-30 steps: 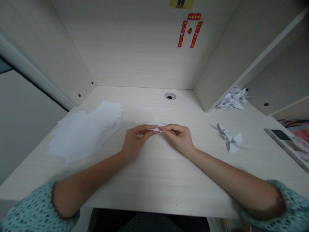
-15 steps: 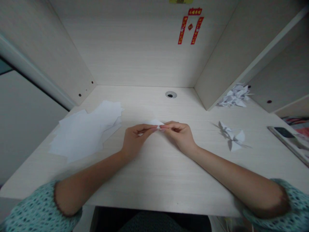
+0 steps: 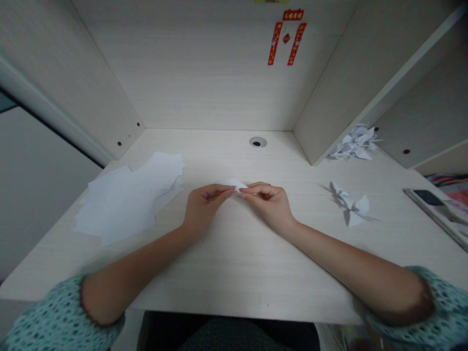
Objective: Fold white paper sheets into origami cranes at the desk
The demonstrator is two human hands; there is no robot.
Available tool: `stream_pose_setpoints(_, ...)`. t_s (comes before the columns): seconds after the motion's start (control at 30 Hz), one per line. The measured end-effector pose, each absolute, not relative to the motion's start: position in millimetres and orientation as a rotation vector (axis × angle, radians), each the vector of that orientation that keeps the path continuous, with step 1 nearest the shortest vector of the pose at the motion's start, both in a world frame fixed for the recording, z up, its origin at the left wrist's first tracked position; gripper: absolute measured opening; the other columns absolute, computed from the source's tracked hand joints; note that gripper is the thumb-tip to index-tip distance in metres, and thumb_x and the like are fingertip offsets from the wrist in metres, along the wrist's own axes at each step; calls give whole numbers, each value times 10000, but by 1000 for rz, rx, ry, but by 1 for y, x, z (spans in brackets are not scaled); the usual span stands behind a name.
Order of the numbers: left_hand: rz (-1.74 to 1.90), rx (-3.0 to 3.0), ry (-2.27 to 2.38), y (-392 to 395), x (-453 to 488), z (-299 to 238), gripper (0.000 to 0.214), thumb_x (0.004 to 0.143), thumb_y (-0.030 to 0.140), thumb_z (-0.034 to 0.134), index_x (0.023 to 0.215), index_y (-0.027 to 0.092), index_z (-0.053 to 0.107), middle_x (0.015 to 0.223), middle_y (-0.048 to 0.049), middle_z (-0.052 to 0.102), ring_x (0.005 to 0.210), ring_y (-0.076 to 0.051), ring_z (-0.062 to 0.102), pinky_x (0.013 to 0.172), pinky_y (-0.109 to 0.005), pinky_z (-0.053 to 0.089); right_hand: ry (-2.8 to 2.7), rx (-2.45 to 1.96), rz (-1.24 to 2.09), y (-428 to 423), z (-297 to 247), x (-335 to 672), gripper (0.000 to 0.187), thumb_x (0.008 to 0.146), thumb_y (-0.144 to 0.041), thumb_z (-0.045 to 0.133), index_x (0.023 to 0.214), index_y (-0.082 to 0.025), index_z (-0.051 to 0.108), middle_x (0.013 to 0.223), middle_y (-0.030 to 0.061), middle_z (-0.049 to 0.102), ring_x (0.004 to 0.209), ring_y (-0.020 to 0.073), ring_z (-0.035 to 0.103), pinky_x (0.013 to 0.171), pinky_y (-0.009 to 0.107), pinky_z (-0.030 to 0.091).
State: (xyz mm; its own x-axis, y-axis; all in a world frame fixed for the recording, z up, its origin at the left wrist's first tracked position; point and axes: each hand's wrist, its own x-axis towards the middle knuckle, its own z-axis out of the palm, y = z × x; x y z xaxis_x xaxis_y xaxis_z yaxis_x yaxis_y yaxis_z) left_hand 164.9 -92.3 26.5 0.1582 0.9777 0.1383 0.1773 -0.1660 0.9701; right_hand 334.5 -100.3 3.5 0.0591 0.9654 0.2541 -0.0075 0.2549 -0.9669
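a small, partly folded white paper (image 3: pixel 236 185) is pinched between the fingertips of the left hand (image 3: pixel 203 204) and right hand (image 3: pixel 268 204) at the table (image 3: pixel 234 273) middle, while finished folded figures (image 3: pixel 349 204) lie toward the right edge and unfolded sheets (image 3: pixel 127 197) toward the left.

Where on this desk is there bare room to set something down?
Bare desk lies between the forearms, and behind the hands up to the cable hole. Crowded: the loose sheets at left, the folded paper figures and phone at right.
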Motion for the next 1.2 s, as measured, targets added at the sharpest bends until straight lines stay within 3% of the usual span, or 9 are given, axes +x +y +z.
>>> stream_pose_setpoints(0.4,1202,1535,1138,-91,164,23,191,739,341,682,855,202,741,881,-32,743,818,-177,686,793,-283,535,-1051,-1052,1260,-95,0,335,163,593,-290,795,746,-245,757,772,26,747,721,165,671,744,321,522)
stream_pose_setpoints(0.93,1233,1475,1126,-90,165,24,213,727,341,694,859,180,736,897,-50,741,839,-190,685,830,-317,531,-1010,-1008,1254,-93,1,335,169,580,-264,807,737,-237,753,755,22,743,679,140,660,727,312,530)
stream_pose_setpoints(1.2,1239,1457,1122,-91,166,26,193,716,329,705,841,185,737,888,-41,742,832,-183,687,824,-308,534,-1050,-1039,1186,-95,3,335,172,581,-287,803,731,-224,749,708,21,733,615,130,635,631,286,524)
